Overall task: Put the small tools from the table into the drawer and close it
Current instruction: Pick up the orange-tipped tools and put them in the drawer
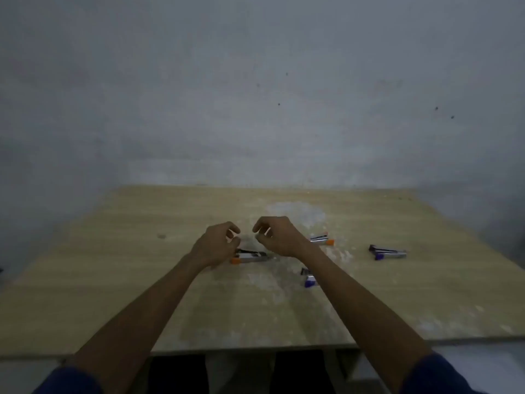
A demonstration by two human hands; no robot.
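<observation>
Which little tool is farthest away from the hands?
The purple-tipped tool far out on the right of the table. The other three lie closer: one orange-tipped tool under the left hand, and two beside the right arm.

Empty hands above 4 tools

Four small tools lie on the table. One tool lies left of centre, beneath the left hand. Three tools lie to its right.
</observation>
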